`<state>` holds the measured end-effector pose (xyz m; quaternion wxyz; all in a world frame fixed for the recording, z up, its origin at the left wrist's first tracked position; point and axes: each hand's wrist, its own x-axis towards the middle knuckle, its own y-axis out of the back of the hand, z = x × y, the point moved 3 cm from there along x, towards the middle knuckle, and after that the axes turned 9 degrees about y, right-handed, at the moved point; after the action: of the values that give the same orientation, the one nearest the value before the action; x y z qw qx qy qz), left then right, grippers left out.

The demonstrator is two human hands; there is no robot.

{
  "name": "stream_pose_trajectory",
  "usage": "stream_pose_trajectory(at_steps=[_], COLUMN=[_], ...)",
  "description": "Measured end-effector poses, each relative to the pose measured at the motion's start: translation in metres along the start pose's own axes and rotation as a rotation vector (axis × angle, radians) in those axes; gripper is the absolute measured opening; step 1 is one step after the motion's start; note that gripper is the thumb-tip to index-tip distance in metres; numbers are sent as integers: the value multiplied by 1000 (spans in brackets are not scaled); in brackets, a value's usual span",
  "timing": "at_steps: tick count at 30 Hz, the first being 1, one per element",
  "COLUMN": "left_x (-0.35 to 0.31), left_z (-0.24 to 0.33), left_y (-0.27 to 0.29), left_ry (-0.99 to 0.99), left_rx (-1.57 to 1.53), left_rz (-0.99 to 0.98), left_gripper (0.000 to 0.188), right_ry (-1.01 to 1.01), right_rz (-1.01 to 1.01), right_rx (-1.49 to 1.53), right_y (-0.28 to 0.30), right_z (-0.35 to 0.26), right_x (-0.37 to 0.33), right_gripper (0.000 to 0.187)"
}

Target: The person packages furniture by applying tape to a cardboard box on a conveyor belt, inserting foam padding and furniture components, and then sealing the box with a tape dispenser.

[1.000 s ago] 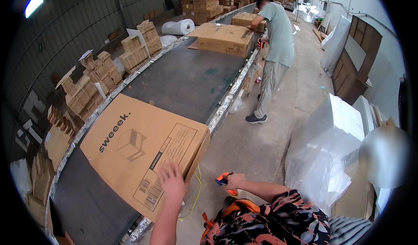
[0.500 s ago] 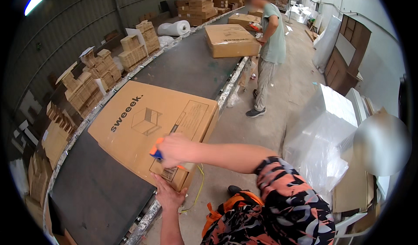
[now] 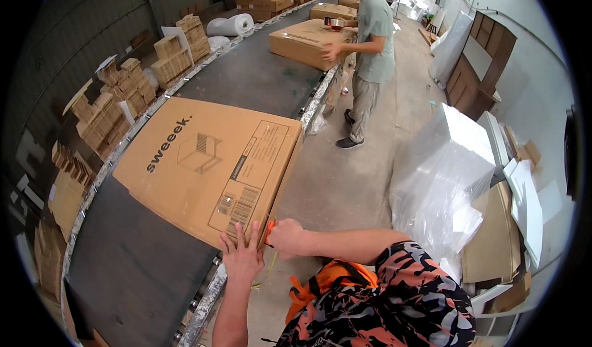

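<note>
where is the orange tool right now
Lower half of the head view, just left of centre: the orange tool is in the right hand, by the near cardboard box's lower right corner.

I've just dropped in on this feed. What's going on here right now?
The person's left hand is spread on the near end of a large cardboard box lying flat on a dark conveyor belt. The right hand grips an orange tool, mostly hidden, by that box's edge. Farther up the belt, a co-worker has a hand on another box.
</note>
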<state>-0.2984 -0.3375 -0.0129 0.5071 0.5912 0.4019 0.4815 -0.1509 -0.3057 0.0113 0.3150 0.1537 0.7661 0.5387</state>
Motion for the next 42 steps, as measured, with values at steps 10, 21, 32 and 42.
stream_pose_trajectory(at_steps=[10,21,32,42], left_x=[6,104,273,280], left_z=[-1,57,110,113], left_y=[2,39,-32,-30], left_ry=[127,201,83,56], left_rx=[87,31,13,-19], left_rz=[-93,-230,-89,-78], left_gripper=[97,107,84,83], right_ry=[274,-491,-217,-167], right_rz=[-47,334,585,-87], right_rx=[-725,1655,1998,1610], right_y=[-97,-123,-10,99], right_z=[-11,230,437,478], right_x=[27,-89,-63,34], right_gripper=[22,66,46,40])
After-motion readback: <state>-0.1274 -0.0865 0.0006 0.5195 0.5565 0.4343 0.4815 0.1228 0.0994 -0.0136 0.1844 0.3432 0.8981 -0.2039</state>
